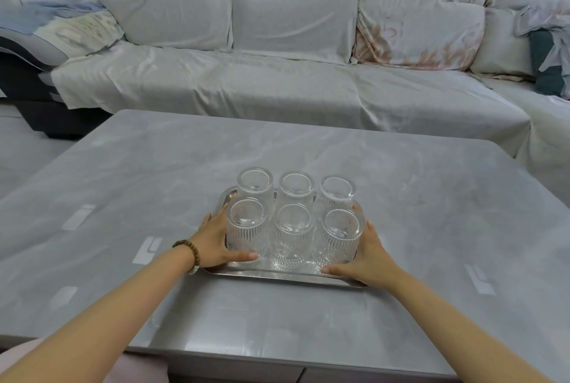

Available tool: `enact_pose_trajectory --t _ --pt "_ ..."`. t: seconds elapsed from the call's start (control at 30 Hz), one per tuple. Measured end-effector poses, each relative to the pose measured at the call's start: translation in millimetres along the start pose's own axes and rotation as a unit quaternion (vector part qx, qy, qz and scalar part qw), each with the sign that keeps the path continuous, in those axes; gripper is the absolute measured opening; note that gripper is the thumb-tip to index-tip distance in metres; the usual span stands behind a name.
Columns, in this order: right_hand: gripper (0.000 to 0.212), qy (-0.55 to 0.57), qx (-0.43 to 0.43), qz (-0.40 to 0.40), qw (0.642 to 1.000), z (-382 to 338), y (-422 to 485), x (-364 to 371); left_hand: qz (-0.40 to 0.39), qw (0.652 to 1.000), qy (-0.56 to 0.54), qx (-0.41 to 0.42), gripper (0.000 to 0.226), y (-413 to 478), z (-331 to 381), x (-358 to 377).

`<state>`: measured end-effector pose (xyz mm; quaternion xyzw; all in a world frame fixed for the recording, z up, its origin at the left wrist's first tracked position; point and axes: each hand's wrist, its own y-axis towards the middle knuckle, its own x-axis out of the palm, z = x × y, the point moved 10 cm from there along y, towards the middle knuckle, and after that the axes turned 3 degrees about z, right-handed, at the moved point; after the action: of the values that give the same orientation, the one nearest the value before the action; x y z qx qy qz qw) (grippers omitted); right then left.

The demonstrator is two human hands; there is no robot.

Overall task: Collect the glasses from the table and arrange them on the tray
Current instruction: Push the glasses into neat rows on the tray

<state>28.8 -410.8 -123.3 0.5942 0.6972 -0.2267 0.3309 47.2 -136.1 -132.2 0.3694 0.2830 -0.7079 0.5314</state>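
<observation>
Six ribbed clear glasses stand upside down on the stainless steel tray (277, 275), in two rows of three. The back row runs along the tray's far edge: back-left glass (255, 187), back-middle glass (296, 190), back-right glass (336, 194). The front row sits nearer the tray's near edge: front-left glass (246, 228), front-middle glass (292, 236), front-right glass (342, 236). Neighbours in each row stand just beside one another; through the clear walls I cannot tell whether they actually touch.

The tray lies flat on the grey marbled table (123, 182), closer to the table's near edge than its far one and about midway between its left and right edges.

My left hand (212, 244) is spread along the tray's left side, fingers stretched beside the front-left glass, thumb lying on the tray by that glass's foot. My right hand (365, 259) is spread the same way along the right side, fingers by the front-right glass, thumb on the tray floor. A wooden bead bracelet (188, 251) circles my left wrist.

Beyond the table's far edge runs a cloth-covered sofa (277, 43).
</observation>
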Motion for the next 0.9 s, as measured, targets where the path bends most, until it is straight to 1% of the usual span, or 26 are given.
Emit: enact_pose_trajectory --t 0.1,0.2,0.27,0.3,0.33,0.37,0.43,0.5,0.53,0.6,0.73,0.9 --pt "0.138 0.006 -0.007 -0.003 1.0 -4 -2 -1 0.01 1.0 -0.013 -0.01 0.132 -3 2 -3" --pt "0.135 0.043 -0.015 0.014 0.999 -13 -8 -10 0.047 0.993 -0.11 0.002 0.138 -6 14 -23" --pt "0.129 0.044 -0.046 0.04 0.997 -27 -12 -23 0.094 0.981 -0.168 0.022 0.127 -8 30 -45" --pt "0.124 0.025 -0.073 0.052 0.996 -37 -14 -30 0.118 0.977 -0.172 0.033 0.119 -10 40 -56" --pt "0.118 -0.004 -0.104 0.058 0.993 -47 -16 -35 0.132 0.978 -0.153 0.053 0.111 -11 53 -63" --pt "0.113 -0.04 -0.134 0.057 0.989 -58 -17 -37 0.132 0.982 -0.108 0.081 0.104 -13 68 -65" --pt "0.102 -0.13 -0.181 0.039 0.974 -74 -18 -36 0.097 0.985 0.054 0.129 0.098 -12 96 -52" --pt "0.095 -0.214 -0.2 0.01 0.956 -79 -17 -28 0.047 0.967 0.209 0.138 0.097 -8 107 -29" --pt "0.093 -0.244 -0.204 -0.002 0.948 -79 -16 -25 0.029 0.958 0.252 0.132 0.098 -4 106 -20" --pt "0.091 -0.271 -0.203 -0.016 0.941 -78 -16 -20 0.008 0.953 0.281 0.113 0.1 1 103 -10" --pt "0.092 -0.249 -0.197 -0.017 0.948 -77 -16 -19 0.017 0.952 0.292 0.092 0.095 6 99 -8" --pt "0.093 -0.231 -0.184 -0.016 0.955 -76 -15 -18 0.013 0.948 0.306 0.081 0.095 8 98 -5"
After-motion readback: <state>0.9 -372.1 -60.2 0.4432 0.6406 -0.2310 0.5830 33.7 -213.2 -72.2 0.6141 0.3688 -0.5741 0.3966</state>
